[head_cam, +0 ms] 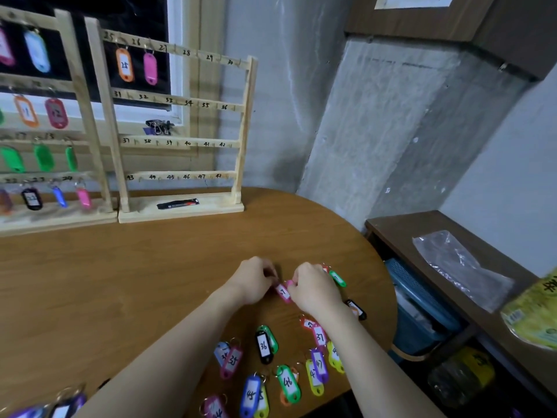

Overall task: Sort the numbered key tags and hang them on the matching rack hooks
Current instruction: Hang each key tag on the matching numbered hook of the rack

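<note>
Partly hidden pink tag (284,292) | both hands' fingers (270,274) pinch it | number unreadable

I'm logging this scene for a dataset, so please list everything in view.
Right rack: one, pale wood, table's back; hooks 25 to 48, two tags hung.
Left rack: one, pale wood, beside it, many tags.
Pink tag: one, between both hands.
Loose tags: over a dozen, mixed colours, near table edge.
Table: one, brown wood.
Plastic bag: one, clear, on the side shelf.
Left hand: pinches the pink tag.
Right hand: pinches it too.
</note>
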### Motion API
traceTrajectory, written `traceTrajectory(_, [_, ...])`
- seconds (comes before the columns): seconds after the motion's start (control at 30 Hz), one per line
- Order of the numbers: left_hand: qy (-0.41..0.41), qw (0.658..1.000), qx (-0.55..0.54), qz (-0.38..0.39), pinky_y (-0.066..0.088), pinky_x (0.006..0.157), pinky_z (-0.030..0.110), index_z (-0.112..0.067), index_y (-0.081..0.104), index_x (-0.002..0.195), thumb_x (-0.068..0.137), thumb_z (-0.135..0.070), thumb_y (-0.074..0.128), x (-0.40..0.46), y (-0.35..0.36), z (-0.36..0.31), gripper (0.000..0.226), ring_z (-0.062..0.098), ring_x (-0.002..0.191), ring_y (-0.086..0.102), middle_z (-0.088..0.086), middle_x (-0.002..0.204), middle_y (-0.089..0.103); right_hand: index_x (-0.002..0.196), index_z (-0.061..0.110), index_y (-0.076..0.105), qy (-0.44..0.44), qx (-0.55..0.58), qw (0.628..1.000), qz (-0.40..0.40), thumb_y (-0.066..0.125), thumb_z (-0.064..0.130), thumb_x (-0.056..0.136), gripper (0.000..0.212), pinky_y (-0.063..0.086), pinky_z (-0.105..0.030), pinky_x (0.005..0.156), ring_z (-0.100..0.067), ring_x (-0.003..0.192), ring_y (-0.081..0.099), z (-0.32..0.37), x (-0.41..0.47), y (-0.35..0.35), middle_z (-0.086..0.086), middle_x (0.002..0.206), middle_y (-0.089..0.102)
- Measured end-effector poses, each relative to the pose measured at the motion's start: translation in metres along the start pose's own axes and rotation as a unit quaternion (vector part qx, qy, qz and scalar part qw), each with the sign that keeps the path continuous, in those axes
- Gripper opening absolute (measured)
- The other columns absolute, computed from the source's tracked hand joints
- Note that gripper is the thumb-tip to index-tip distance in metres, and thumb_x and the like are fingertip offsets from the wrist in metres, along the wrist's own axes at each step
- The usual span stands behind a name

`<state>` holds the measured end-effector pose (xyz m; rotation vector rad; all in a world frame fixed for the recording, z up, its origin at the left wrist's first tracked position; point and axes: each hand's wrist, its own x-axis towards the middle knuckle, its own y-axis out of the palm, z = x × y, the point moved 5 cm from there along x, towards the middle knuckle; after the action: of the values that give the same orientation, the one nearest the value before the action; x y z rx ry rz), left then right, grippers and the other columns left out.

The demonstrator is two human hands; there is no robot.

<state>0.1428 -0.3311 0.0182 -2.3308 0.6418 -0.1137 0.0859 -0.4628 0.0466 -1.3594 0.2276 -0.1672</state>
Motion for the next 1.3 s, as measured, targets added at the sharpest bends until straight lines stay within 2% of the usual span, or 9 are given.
traceTrajectory(0.23, [0.047, 0.998, -0.02, -0.021, 0.043, 0.071, 0.016, -0.028, 0.067, 0.08, 0.098, -0.015, 0.06, -0.017, -0.023, -0.003, 0.024, 0.002, 0.073, 0.061, -0.011, 0.08, 0.067, 0.085, 0.021, 0.063, 0.007, 0.184, 0.983, -0.011, 0.057, 0.023, 0.101, 0.017, 0.046, -0.024, 0.053, -0.009, 0.064, 0.063, 0.001, -0.001, -0.003, 0.004, 0.076, 0.071])
traceTrajectory(0.37, [0.063, 0.996, -0.011, -0.057, 0.044, 0.073, 0.015, -0.028, 0.069, 0.075, 0.098, -0.014, 0.06, -0.028, -0.065, -0.008, 0.028, 0.0, 0.078, 0.064, -0.01, 0.081, 0.071, 0.103, 0.015, 0.063, -0.019, 0.357, 0.934, 0.025, 0.05, 0.019, 0.105, 0.013, 0.052, -0.03, 0.072, -0.012, 0.073, 0.066, 0.017, 0.002, -0.016, 0.003, 0.078, 0.072])
traceTrajectory(0.53, [0.069, 0.992, 0.004, -0.101, 0.05, 0.067, 0.021, -0.016, 0.074, 0.081, 0.094, -0.009, 0.061, -0.041, -0.13, -0.019, 0.02, 0.002, 0.068, 0.063, -0.004, 0.079, 0.073, 0.096, 0.017, 0.059, -0.039, 0.476, 0.877, 0.052, 0.047, 0.018, 0.105, 0.015, 0.041, -0.029, 0.061, -0.02, 0.06, 0.053, 0.045, 0.01, -0.033, -0.001, 0.065, 0.052])
traceTrajectory(0.6, [0.075, 0.99, 0.021, -0.12, 0.054, 0.069, 0.031, -0.018, 0.073, 0.08, 0.094, -0.01, 0.063, -0.044, -0.158, -0.024, 0.02, 0.007, 0.068, 0.063, -0.004, 0.079, 0.074, 0.094, 0.017, 0.058, -0.068, 0.486, 0.87, 0.056, 0.055, 0.028, 0.103, 0.015, 0.042, -0.031, 0.066, -0.019, 0.059, 0.05, 0.06, 0.012, -0.046, 0.003, 0.061, 0.05])
traceTrajectory(0.7, [0.083, 0.985, 0.051, -0.14, 0.051, 0.062, 0.025, -0.021, 0.071, 0.079, 0.095, -0.012, 0.063, -0.051, -0.198, -0.035, 0.02, -0.002, 0.06, 0.059, -0.01, 0.072, 0.071, 0.095, 0.013, 0.056, -0.128, 0.46, 0.878, 0.042, 0.063, 0.033, 0.099, 0.022, 0.04, -0.027, 0.065, -0.014, 0.056, 0.049, 0.085, 0.011, -0.071, 0.004, 0.059, 0.051])
traceTrajectory(0.87, [0.1, 0.974, 0.11, -0.171, 0.049, 0.058, 0.017, -0.019, 0.073, 0.082, 0.094, -0.012, 0.064, -0.06, -0.255, -0.056, 0.016, 0.004, 0.067, 0.065, -0.011, 0.074, 0.07, 0.099, 0.004, 0.058, -0.185, 0.427, 0.885, -0.017, 0.058, 0.028, 0.103, 0.025, 0.038, -0.017, 0.05, -0.01, 0.047, 0.048, 0.125, 0.025, -0.104, -0.003, 0.065, 0.049])
traceTrajectory(0.93, [0.095, 0.973, 0.115, -0.174, 0.055, 0.068, 0.025, -0.019, 0.074, 0.084, 0.095, -0.014, 0.065, -0.059, -0.276, -0.063, 0.015, 0.012, 0.073, 0.068, -0.01, 0.077, 0.072, 0.093, 0.005, 0.057, -0.199, 0.418, 0.886, -0.03, 0.056, 0.027, 0.104, 0.025, 0.039, -0.019, 0.049, -0.013, 0.047, 0.049, 0.141, 0.035, -0.115, -0.007, 0.067, 0.048])
traceTrajectory(1.1, [0.106, 0.96, 0.137, -0.22, 0.042, 0.057, 0.011, -0.015, 0.074, 0.087, 0.095, -0.013, 0.064, -0.048, -0.329, -0.079, 0.014, -0.004, 0.058, 0.058, -0.009, 0.076, 0.07, 0.081, 0.016, 0.052, -0.225, 0.416, 0.879, -0.067, 0.055, 0.032, 0.103, 0.028, 0.037, -0.03, 0.057, -0.017, 0.055, 0.04, 0.18, 0.067, -0.149, 0.003, 0.065, 0.042])
traceTrajectory(1.3, [0.106, 0.94, 0.134, -0.295, 0.05, 0.053, 0.023, -0.019, 0.073, 0.08, 0.095, -0.012, 0.06, -0.025, -0.385, -0.096, 0.021, 0.023, 0.072, 0.069, -0.008, 0.077, 0.072, 0.085, 0.016, 0.052, -0.254, 0.443, 0.855, -0.085, 0.049, 0.032, 0.106, 0.027, 0.034, -0.029, 0.056, -0.018, 0.054, 0.042, 0.229, 0.104, -0.203, 0.002, 0.065, 0.04])
